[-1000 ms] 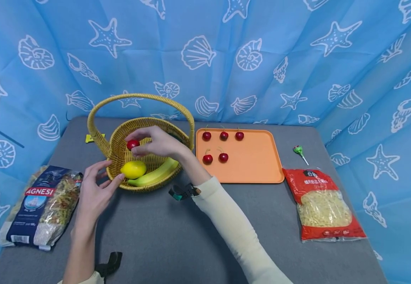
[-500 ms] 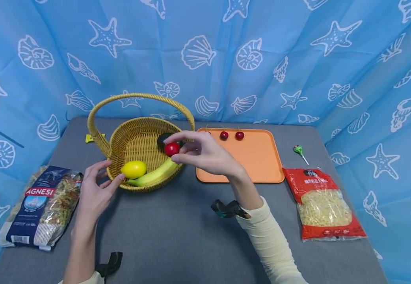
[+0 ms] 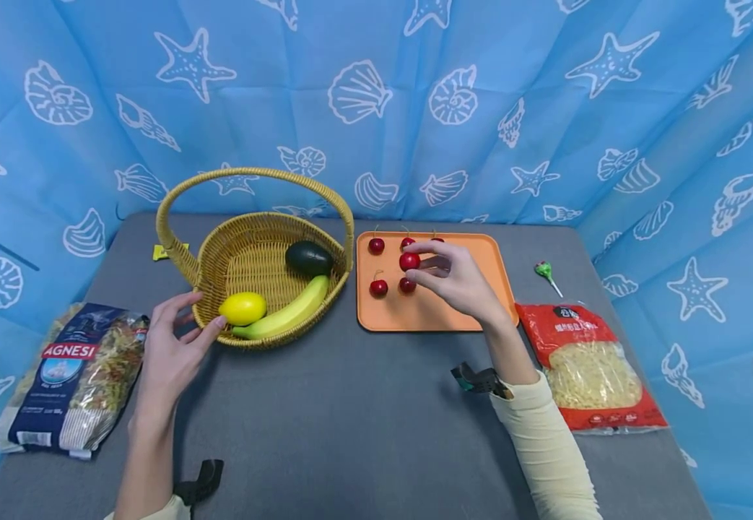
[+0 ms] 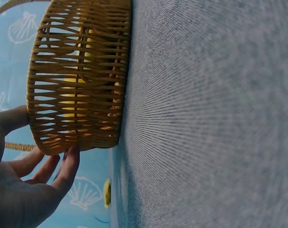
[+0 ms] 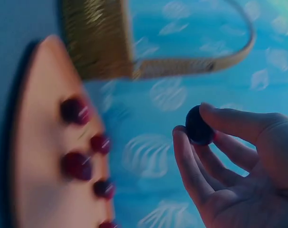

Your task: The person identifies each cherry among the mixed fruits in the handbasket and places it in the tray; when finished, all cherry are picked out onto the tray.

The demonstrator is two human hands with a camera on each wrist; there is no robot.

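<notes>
My right hand (image 3: 457, 282) pinches a dark red cherry (image 3: 408, 261) between thumb and fingertips, held above the orange tray (image 3: 441, 318). Several stemmed cherries (image 3: 379, 288) lie on that tray in two rows, some partly behind the hand. At the left, my left hand (image 3: 171, 350) holds the near-left rim of the wicker basket (image 3: 240, 260); the left wrist view shows thumb and fingers (image 4: 68, 173) on its end. Inside the basket are a lemon (image 3: 242, 309), a banana (image 3: 288, 314) and a dark avocado (image 3: 309, 258).
An Agnesi pasta bag (image 3: 67, 379) lies left of the left hand. On the right are a red pasta bag (image 3: 593, 372) and a green lollipop (image 3: 545, 273). A small yellow packet (image 3: 163, 251) sits behind the basket's left side. The basket's tall handle (image 3: 255, 173) arches up.
My right hand has carried the cherry rightward, out of the basket and over to the tray. The avocado, covered by the hand before, is now fully visible. The left hand stays at the rim.
</notes>
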